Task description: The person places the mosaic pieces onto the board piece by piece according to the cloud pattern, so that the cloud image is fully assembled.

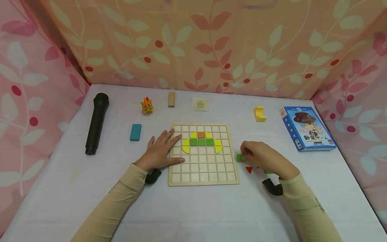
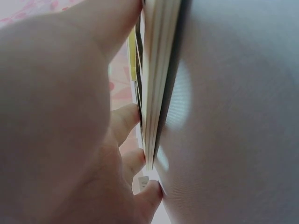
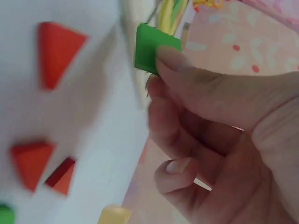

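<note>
Leafy curtains (image 1: 208, 43) enclosed the white tabletop (image 1: 211, 215) on three sides, and across its middle lay a grid board (image 1: 204, 177), placed, I supposed, so that both arms could reach it. Yellow curved tiles (image 1: 185, 146), green squares (image 1: 201, 142) and a single orange square (image 1: 201, 134) lay cell by cell toward its far edge, the ruled lines apparently helping to line them up. Over the board's left edge rested the left hand (image 1: 158, 153), fingers spread wide and thumb laid on the grid, seemingly to steady it. Just beyond the right edge, the right hand (image 1: 263, 156) pinched a green tile (image 3: 146, 49) between thumb and fingers, a grip that left part of its face uncovered. Red triangles (image 3: 58, 53) lay loose near that hand, where, I judged, little reaching was needed. Between the board's far edge and the tabletop's, a small card (image 1: 200, 104) showed a tiny coloured pattern, well placed for a glance. A microphone (image 1: 97, 122) by the tabletop's left edge and a blue box (image 1: 309, 129) by its right lay well apart, presumably out of the way.
</note>
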### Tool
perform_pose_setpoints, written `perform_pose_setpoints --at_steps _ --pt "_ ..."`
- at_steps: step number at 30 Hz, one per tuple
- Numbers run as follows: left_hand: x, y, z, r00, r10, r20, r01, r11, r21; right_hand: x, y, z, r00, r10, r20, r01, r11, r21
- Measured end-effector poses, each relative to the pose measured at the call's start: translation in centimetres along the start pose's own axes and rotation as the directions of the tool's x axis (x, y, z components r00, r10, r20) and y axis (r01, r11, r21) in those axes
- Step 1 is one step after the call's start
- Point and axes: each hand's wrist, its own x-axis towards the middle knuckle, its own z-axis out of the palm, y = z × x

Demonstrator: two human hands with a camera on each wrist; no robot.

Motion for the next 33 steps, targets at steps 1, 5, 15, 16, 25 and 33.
perform_pose_setpoints --at_steps 1,5,15,16,25,33 --pt "0.0 0.0 0.0 1.0 0.001 -0.001 -0.001 1.0 0.001 0.3 -0.3 -0.2 1.0 -0.007 -0.016 0.007 1.0 0.008" --pt "0.0 0.0 0.0 1.0 0.001 -0.002 -0.001 1.0 -0.002 2.0 -1.9 -0.4 0.988 -0.099 -0.118 0.105 0.994 0.043" --pt "-0.1 -0.1 0.1 1.0 0.003 0.006 -0.003 1.0 -0.006 6.8 -6.0 1.9 0.956 -0.182 -0.23 0.219 0.965 0.142" --pt "0.0 -0.2 0.1 1.0 0.002 0.01 -0.002 1.0 -0.003 7.1 -6.4 2.1 0.957 -0.18 -0.226 0.218 0.963 0.156" --pt "0.2 -0.3 0.1 1.0 -0.006 0.023 0.006 1.0 0.021 9.0 -8.3 3.8 0.964 -0.191 -0.184 0.225 0.957 0.186" --pt "0.2 -0.5 0.3 1.0 -0.011 0.024 0.01 1.0 0.019 9.4 -8.8 4.1 0.972 -0.194 -0.132 0.21 0.97 0.122"
